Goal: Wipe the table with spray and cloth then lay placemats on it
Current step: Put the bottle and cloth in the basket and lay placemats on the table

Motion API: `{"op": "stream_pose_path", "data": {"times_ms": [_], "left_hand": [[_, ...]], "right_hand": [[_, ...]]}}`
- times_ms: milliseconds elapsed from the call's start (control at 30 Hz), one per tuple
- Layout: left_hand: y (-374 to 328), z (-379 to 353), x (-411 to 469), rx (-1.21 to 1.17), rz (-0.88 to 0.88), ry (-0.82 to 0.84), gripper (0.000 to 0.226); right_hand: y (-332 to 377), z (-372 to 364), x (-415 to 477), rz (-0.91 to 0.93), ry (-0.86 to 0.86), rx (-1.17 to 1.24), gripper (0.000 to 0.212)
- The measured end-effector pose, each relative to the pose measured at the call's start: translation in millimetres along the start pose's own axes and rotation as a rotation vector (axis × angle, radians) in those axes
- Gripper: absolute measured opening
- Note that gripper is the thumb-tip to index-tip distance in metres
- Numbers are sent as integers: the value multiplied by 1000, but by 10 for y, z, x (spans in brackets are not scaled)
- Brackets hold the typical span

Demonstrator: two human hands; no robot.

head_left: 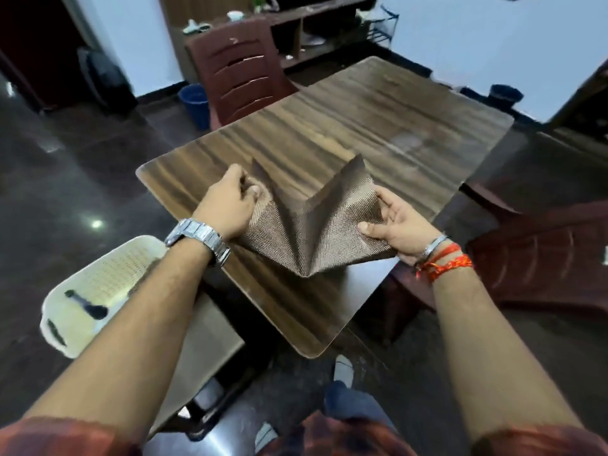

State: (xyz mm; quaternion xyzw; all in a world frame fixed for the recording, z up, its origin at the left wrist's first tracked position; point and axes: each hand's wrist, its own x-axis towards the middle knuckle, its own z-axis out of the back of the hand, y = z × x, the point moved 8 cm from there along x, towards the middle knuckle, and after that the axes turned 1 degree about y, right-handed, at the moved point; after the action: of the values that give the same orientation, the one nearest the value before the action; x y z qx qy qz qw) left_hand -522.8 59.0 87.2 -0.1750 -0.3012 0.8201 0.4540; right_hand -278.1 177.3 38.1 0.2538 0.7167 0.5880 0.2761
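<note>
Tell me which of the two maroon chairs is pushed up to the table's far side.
The upright chair behind the table, with the slatted back. The other chair sits low at the right, beside the right hand.

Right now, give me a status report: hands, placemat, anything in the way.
Left hand and right hand both gripping the placemat. Placemat buckled, held over the table near edge, not yet flat. No obstruction seen on the table.

left wrist: silver metal watch (197, 238) | right wrist: silver bangle (436, 244), orange-red threads (447, 263) | sleeves: rust-red plaid (59, 436)
</note>
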Motion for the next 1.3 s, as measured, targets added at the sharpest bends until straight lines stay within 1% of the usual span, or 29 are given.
{"op": "stream_pose_path", "data": {"times_ms": [33, 100, 133, 200, 267, 333, 400, 433, 467, 500, 533, 600, 633, 667, 733, 767, 800, 833, 1000, 1100, 1300], "left_hand": [[-71, -52, 92, 10, 0, -7, 23], [-225, -112, 304, 13, 16, -45, 25], [-290, -108, 399, 16, 32, -66, 26], [-498, -137, 641, 27, 40, -108, 28], [-790, -214, 920, 36, 21, -159, 28], [-1064, -387, 1235, 58, -8, -216, 26], [-1294, -724, 1593, 120, -29, -255, 30], [-1376, -981, 1753, 178, -28, -226, 36], [-1407, -1277, 1876, 247, -19, -162, 44], [-1427, -1634, 1987, 306, -3, -79, 50], [-1414, -2006, 2049, 343, 13, 13, 55], [-1350, -2741, 2045, 390, 13, 201, 62], [-1275, -3053, 1981, 423, 21, 295, 67], [-1201, -3337, 1911, 462, 46, 386, 70], [-1058, -3769, 1775, 523, 117, 539, 74], [-1022, -3909, 1712, 541, 143, 588, 76], [-1008, -3986, 1676, 552, 155, 606, 77], [-1021, -4044, 1698, 557, 153, 603, 78], [-1250, -4274, 2068, 560, 63, 605, 79], [-1416, -4441, 2255, 570, 39, 606, 79], [-1646, -4639, 2456, 582, 23, 608, 80]], "right_hand": [[-10, 165, -9, 19, -82, 16, 77], [-49, 558, -15, 39, -246, 58, 60], [-78, 730, -9, 47, -300, 80, 55], [-67, 1053, 55, 69, -345, 81, 52], [-78, 1390, 199, 71, -388, 153, 48], [-182, 1748, 400, 32, -489, 219, 51], [-362, 2098, 568, -49, -612, 206, 53], [-495, 2275, 636, -101, -666, 169, 53], [-616, 2416, 668, -138, -715, 120, 51], [-731, 2601, 704, -177, -754, 15, 50], [-853, 2773, 742, -242, -770, -156, 51], [-1026, 3007, 751, -437, -759, -570, 67], [-1071, 3042, 758, -459, -735, -762, 72], [-1046, 3001, 797, -395, -675, -945, 71], [-1117, 2756, 928, -239, -412, -1207, 68], [-1239, 2660, 954, -242, -278, -1280, 67], [-1352, 2599, 953, -279, -187, -1312, 66], [-1445, 2617, 960, -332, -152, -1310, 65], [-1423, 2962, 1078, -459, -243, -1247, 63], [-1380, 3217, 1146, -548, -267, -1189, 62], [-1326, 3567, 1272, -579, -289, -1105, 66]]}}
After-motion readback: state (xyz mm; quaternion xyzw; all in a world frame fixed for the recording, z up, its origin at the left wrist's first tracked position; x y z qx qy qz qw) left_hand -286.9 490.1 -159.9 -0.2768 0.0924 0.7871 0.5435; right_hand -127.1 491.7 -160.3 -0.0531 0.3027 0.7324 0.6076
